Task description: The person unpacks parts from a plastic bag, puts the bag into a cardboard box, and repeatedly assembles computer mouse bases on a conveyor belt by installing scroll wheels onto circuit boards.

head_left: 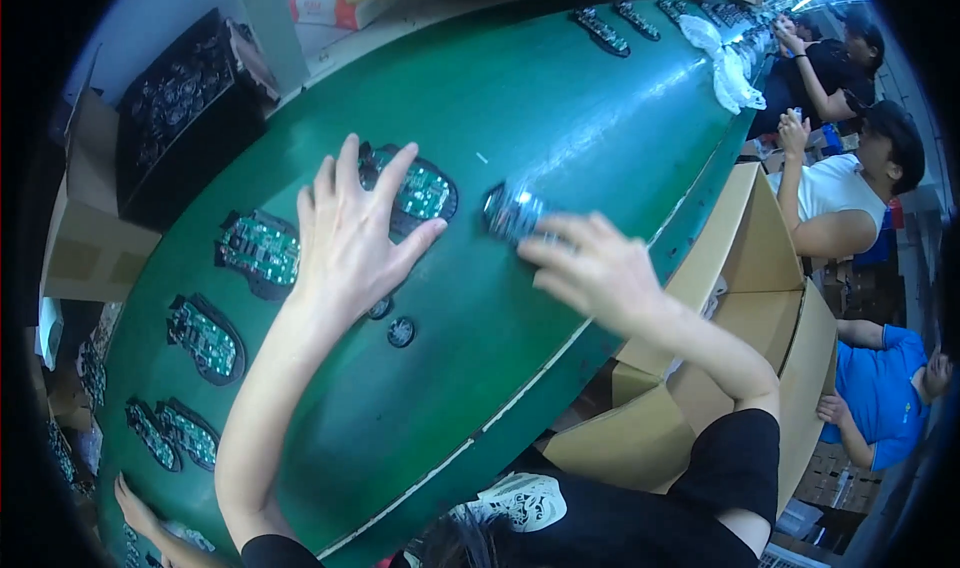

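My left hand (pixel 348 233) is spread wide over the green belt, its fingers reaching around a black shell with a green circuit board (pixel 424 194). Fingertips overlap that shell's edge; nothing is gripped. To its right, my blurred right hand (pixel 600 268) has its fingers stretched out at the near edge of another dark shell with electronics (pixel 512 213), also smeared by motion. Whether those fingertips press on it I cannot tell. Beside my left wrist another shell with a board (pixel 262 251) lies flat. Two small round black parts, one a disc (pixel 401 332), rest near my left forearm.
More board-filled shells (pixel 207 339) lie on the green belt (pixel 470 368) at left and far end. An open cardboard box (pixel 690 388) stands against the belt's right edge. A black bin (pixel 180 118) of parts sits far left. Several people (pixel 880 388) are on the right; another person's hand (pixel 138 508) shows lower left.
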Demonstrator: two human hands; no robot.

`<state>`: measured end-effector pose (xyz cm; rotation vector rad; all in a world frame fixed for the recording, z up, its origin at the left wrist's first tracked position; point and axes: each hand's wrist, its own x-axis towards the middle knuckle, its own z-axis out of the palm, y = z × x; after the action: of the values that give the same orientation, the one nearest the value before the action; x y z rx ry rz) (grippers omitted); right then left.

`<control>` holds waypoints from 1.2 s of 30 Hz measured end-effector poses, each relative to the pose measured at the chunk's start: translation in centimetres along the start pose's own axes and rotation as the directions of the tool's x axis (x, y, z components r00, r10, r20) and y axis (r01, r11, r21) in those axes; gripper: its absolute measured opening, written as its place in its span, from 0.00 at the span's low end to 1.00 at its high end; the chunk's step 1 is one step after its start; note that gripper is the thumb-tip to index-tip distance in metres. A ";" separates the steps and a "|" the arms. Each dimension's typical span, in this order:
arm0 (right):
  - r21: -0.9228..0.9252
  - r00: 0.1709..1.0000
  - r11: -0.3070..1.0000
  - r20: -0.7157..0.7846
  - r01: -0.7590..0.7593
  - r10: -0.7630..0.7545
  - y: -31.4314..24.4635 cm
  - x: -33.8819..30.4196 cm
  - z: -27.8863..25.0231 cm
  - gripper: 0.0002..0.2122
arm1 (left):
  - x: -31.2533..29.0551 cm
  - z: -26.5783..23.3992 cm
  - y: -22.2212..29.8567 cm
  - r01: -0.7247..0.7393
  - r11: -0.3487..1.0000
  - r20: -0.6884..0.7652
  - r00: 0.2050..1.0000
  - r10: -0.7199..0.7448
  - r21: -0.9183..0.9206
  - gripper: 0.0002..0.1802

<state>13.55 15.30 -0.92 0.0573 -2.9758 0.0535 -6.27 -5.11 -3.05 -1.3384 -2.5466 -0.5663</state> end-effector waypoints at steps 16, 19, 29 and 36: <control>-0.097 0.946 0.994 -0.325 -0.053 0.019 12.4 12.7 1.7 0.18 | 2.9 2.0 0.1 0.082 0.996 0.078 0.994 -0.080 -0.031 0.41; 0.232 0.994 0.968 -0.063 0.100 -0.088 2.1 8.7 -0.6 0.16 | 1.3 1.3 -2.5 0.005 1.000 -0.074 0.997 -0.004 0.009 0.42; 0.372 0.989 0.924 0.076 0.091 -0.128 -8.9 4.8 1.9 0.17 | -13.2 -10.7 1.9 0.069 0.989 0.418 0.909 -0.008 -0.131 0.47; 0.485 0.992 0.870 0.038 0.086 -0.119 -8.0 4.9 1.9 0.10 | -15.3 -4.6 4.2 0.038 0.980 0.282 0.959 0.019 -0.195 0.50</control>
<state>8.70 7.05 -1.75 0.2830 -2.9368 0.7975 5.86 -16.28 -3.35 -1.5784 -2.7846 -0.6929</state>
